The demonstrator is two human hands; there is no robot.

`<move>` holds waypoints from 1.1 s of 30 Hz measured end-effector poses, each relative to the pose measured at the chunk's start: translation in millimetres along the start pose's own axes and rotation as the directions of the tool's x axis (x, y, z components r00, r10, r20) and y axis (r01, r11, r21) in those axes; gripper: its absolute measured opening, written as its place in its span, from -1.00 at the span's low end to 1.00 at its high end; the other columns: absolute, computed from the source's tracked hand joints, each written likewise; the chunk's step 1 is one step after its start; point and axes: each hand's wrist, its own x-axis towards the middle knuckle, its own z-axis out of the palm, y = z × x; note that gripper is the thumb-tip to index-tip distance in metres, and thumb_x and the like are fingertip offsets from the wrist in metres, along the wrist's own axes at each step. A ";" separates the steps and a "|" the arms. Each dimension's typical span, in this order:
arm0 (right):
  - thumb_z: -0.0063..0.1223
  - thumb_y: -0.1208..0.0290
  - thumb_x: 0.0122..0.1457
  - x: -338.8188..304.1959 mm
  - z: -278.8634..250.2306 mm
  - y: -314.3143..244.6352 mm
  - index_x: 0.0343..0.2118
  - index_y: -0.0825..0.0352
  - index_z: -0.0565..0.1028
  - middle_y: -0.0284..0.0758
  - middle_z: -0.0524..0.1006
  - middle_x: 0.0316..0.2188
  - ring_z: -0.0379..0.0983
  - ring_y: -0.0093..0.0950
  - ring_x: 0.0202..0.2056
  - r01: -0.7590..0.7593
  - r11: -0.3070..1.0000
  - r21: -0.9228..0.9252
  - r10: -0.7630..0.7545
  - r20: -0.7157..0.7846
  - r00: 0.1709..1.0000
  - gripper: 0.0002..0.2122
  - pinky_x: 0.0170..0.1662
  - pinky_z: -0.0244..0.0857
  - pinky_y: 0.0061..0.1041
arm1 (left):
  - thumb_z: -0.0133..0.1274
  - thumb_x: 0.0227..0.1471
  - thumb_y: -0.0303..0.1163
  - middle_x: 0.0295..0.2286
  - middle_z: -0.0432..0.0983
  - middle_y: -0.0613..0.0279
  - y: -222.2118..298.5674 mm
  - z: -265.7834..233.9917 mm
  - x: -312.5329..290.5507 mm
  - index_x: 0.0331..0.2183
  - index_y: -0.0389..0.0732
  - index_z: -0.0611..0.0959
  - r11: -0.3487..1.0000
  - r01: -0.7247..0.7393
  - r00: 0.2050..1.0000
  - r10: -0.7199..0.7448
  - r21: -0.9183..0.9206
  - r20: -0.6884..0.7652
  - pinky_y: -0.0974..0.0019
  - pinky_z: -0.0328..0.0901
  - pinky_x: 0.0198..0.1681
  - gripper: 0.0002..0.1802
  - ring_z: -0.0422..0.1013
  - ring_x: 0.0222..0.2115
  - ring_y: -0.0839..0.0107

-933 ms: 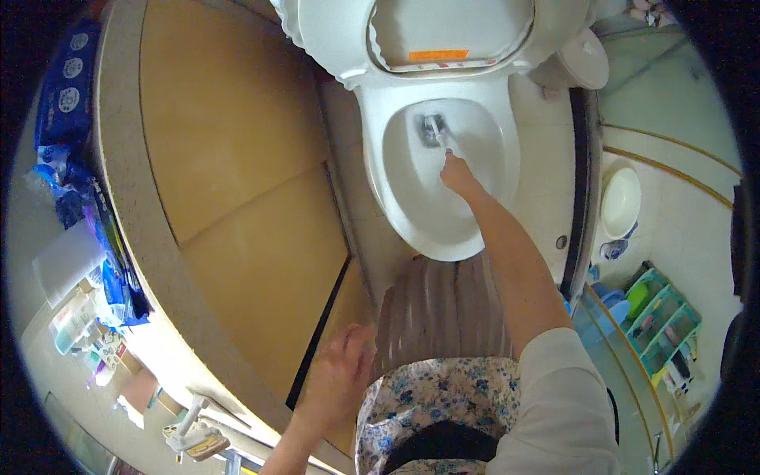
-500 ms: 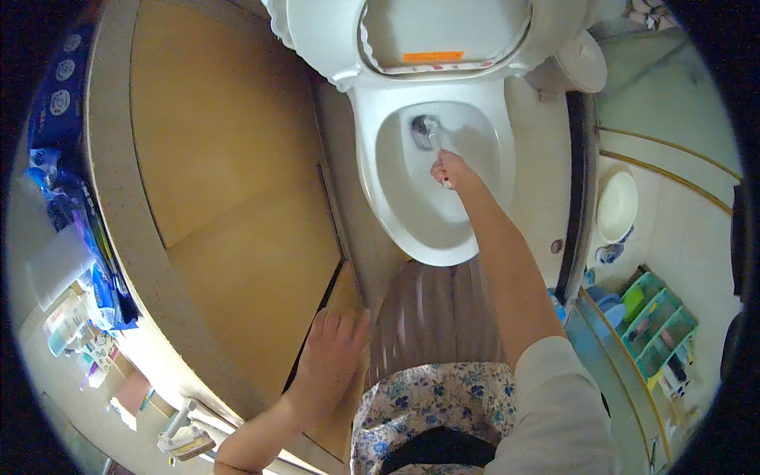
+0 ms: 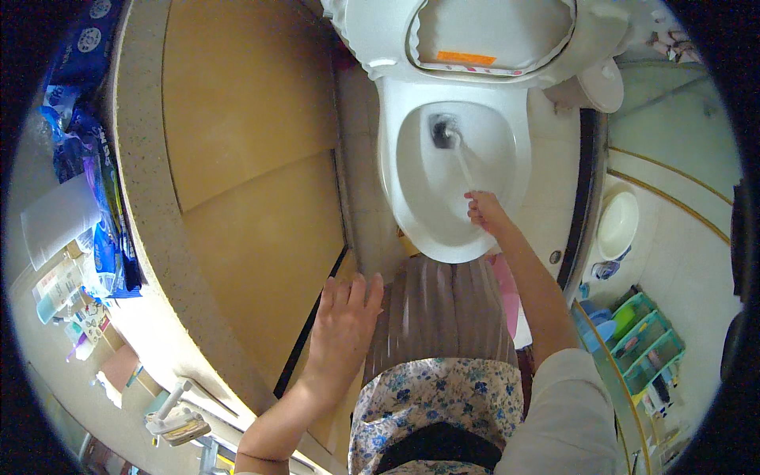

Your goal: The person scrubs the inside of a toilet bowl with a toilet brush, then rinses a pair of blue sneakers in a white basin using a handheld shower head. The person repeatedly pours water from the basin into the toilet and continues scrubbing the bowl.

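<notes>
A white toilet bowl (image 3: 419,214) stands in front of me with its seat and lid raised. Closed round the white handle of a toilet brush (image 3: 465,162) is my right hand (image 3: 486,212), held over the right front part of the bowl. The brush's head lies in the dark water at the back of the bowl. My left hand (image 3: 345,324) hangs beside the cabinet, fingers stretched out and holding nothing. Below the bowl are grey-brown pleated cloth and my flowered garment (image 3: 435,392).
Tan cabinet doors (image 3: 253,119) and a speckled counter edge (image 3: 150,182) run along the left, with blue packages (image 3: 95,158) on top. To the right are a waste bin (image 3: 598,85), a white basin (image 3: 617,223), a glass partition and a green rack (image 3: 645,340).
My right hand has drawn back toward me along with the brush handle, showing more of the handle. The left hand has risen slightly, and the whole view has shifted a little.
</notes>
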 end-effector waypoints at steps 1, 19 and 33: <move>-0.28 0.43 0.11 22.2 -11.3 -7.3 -0.31 0.42 0.30 -0.30 0.34 -0.69 0.24 -0.46 -0.71 0.163 0.767 -0.620 -0.241 -0.044 0.970 -0.82 -0.66 0.15 -0.54 | -0.02 -0.13 -0.26 -0.28 0.33 0.11 2.6 -4.6 5.6 -0.08 -0.23 0.31 1.000 -0.019 1.000 0.019 0.006 -0.014 0.23 0.17 -0.09 -0.47 0.28 -0.23 0.22; -0.20 0.50 0.01 43.0 31.6 -40.4 -0.06 0.50 0.19 -0.11 0.49 -0.56 0.47 -0.24 -0.55 -0.039 -0.164 -0.986 -0.704 0.089 0.704 -0.61 -0.50 0.36 -0.31 | -0.11 -0.15 -0.41 -0.24 0.32 0.16 2.9 -5.1 7.5 -0.07 -0.18 0.34 0.998 0.018 0.999 -0.021 0.055 0.047 0.23 0.04 0.03 -0.51 0.26 -0.16 0.33; -0.16 0.53 -0.06 66.0 15.0 -26.9 0.01 0.42 0.15 -0.11 0.48 -0.58 0.47 -0.26 -0.55 -0.093 -0.255 -0.963 -0.680 0.110 0.725 -0.52 -0.52 0.37 -0.33 | -0.11 -0.14 -0.41 -0.22 0.32 0.13 -3.3 -17.8 2.2 -0.07 -0.20 0.34 0.999 0.024 0.999 -0.025 0.031 0.046 0.21 0.04 0.03 -0.52 0.26 -0.17 0.31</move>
